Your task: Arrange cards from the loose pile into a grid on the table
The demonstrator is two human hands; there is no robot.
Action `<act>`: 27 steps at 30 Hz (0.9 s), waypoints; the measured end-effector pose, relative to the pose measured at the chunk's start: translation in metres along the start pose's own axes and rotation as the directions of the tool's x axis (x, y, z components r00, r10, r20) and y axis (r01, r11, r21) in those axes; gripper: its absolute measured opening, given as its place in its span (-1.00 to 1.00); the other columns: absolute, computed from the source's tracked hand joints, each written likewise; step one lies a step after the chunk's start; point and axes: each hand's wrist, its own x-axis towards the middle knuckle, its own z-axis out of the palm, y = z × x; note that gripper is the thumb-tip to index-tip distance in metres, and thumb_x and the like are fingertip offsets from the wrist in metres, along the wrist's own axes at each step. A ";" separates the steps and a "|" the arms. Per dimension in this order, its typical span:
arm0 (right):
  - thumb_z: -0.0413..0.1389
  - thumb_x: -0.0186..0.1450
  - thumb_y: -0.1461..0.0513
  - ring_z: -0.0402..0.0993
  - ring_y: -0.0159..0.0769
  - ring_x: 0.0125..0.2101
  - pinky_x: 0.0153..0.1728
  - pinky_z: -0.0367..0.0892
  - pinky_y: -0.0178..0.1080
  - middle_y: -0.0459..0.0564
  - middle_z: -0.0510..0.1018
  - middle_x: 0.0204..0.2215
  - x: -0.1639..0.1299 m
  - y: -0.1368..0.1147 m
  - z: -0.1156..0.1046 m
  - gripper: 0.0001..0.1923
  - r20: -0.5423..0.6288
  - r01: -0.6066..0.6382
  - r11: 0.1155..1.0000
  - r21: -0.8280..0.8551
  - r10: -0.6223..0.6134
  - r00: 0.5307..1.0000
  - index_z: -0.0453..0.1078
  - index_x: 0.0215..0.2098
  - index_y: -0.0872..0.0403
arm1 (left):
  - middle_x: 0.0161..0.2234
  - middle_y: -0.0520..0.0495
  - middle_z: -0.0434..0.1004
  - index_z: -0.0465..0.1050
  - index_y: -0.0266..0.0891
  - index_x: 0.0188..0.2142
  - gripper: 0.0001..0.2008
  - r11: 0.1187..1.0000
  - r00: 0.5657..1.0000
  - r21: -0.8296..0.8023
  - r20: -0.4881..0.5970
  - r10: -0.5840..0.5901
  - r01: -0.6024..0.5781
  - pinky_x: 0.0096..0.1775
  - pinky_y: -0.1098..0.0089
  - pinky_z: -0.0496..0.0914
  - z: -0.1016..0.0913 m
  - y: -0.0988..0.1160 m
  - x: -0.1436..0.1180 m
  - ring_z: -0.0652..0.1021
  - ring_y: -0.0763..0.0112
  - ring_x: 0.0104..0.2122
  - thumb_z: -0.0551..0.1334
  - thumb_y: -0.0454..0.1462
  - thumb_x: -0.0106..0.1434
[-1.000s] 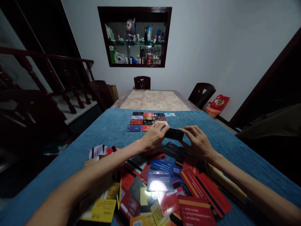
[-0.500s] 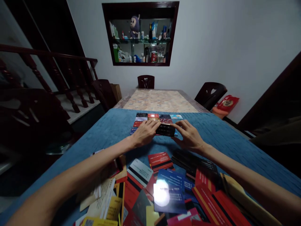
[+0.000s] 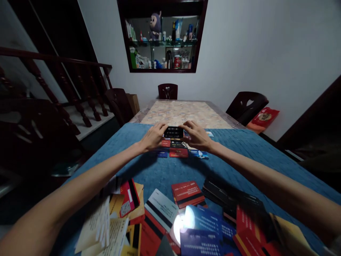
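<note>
Between my two hands a black card (image 3: 173, 132) with pale lettering is held up by its short edges. My left hand (image 3: 153, 137) pinches its left edge, and my right hand (image 3: 195, 135) grips the right one. Below and behind it, cards lie in rows on the blue cloth (image 3: 128, 156): a red card (image 3: 178, 153), a blue card (image 3: 162, 154) and a light-blue card (image 3: 199, 154) form the near row. My hands and the black card hide part of the farther rows.
Nearer to me lies a loose heap of cards, with a grey card (image 3: 161, 208), a red card (image 3: 188, 193), dark-blue cards (image 3: 202, 241) and black cards (image 3: 217, 190). Chairs (image 3: 246, 108) stand around the table, and a wall cabinet (image 3: 162, 71) is behind it.
Both hands have carried the black card away from me and slightly left, over the farther rows. The near row of cards now shows. The whole view has shifted a little.
</note>
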 end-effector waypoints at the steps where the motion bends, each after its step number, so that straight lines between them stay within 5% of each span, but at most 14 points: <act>1: 0.13 0.27 0.19 0.27 -0.07 -0.14 -0.13 0.32 -0.05 0.17 0.41 -0.09 0.006 0.004 0.005 -0.56 0.005 -0.016 1.000 0.006 0.016 1.000 0.31 0.10 0.08 | 0.10 -0.26 0.34 0.20 -0.28 0.19 -0.40 1.000 1.000 -0.012 -0.006 -0.014 0.014 0.08 0.14 0.37 0.002 -0.007 0.002 0.41 0.12 0.07 0.16 -0.46 0.13; 11: 0.16 0.20 0.24 0.24 -0.03 -0.05 -0.03 0.27 -0.06 0.17 0.41 -0.01 0.050 0.027 0.056 -0.53 0.154 -0.163 0.986 0.025 0.157 0.976 0.37 0.09 0.12 | 0.05 -0.20 0.37 0.33 -0.28 0.06 -0.47 0.991 0.992 -0.066 0.062 -0.110 0.114 0.09 0.16 0.38 0.029 -0.064 0.024 0.42 0.12 0.06 0.20 -0.45 0.05; 27: 0.11 0.29 0.13 0.26 -0.06 0.03 0.01 0.12 -0.13 0.10 0.43 0.10 0.082 0.046 0.110 -0.50 0.471 -0.324 0.944 -0.060 0.313 0.825 0.37 0.20 -0.05 | -0.12 -0.15 0.52 0.48 -0.33 -0.08 -0.60 0.954 0.882 0.032 0.372 -0.289 0.299 -0.05 0.41 0.38 0.064 -0.107 0.050 0.49 0.24 -0.08 0.17 -0.42 0.05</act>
